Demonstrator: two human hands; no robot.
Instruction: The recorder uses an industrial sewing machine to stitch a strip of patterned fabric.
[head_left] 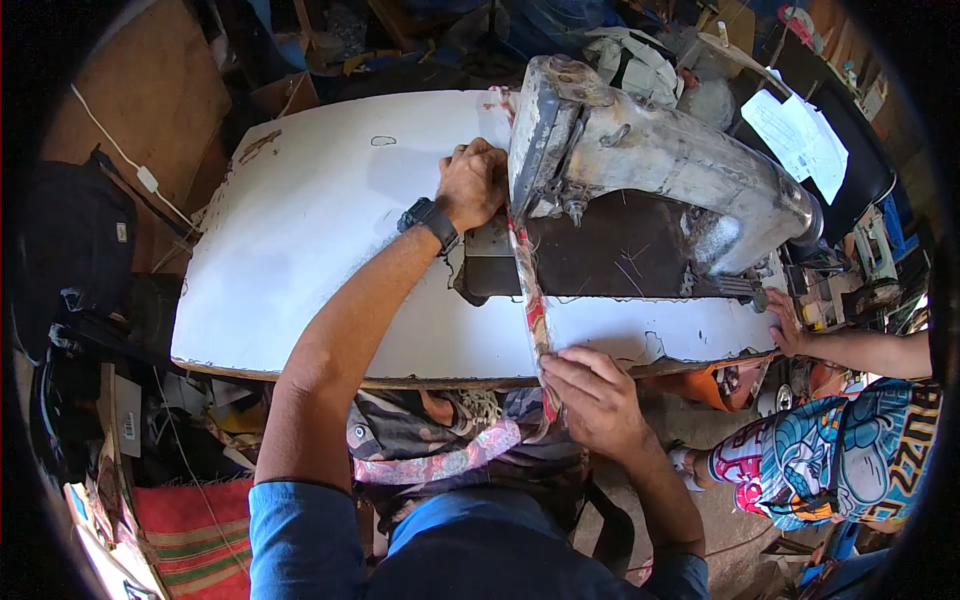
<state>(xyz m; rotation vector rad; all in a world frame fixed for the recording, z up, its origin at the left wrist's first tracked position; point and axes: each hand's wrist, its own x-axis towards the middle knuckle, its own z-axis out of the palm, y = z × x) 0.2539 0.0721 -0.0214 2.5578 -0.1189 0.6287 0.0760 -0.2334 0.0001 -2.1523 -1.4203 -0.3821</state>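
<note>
Now 2 hands (475, 185) (592, 395) hold 1 fabric strip (530, 300).

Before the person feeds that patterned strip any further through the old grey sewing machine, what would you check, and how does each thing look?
1. Left hand clear of the needle: cannot tell; it rests right beside the head of the worn grey sewing machine, and the needle is hidden.
2. Narrow red-patterned fabric strip running straight to the machine: ok.
3. Right hand gripping the strip at the edge of the white table: ok.
4. Slack fabric free to follow: cannot tell; the patterned cloth bundle lies bunched in the lap.
5. Bystander clear: not ok; another person's hand rests on the table's right corner by the machine.
</note>
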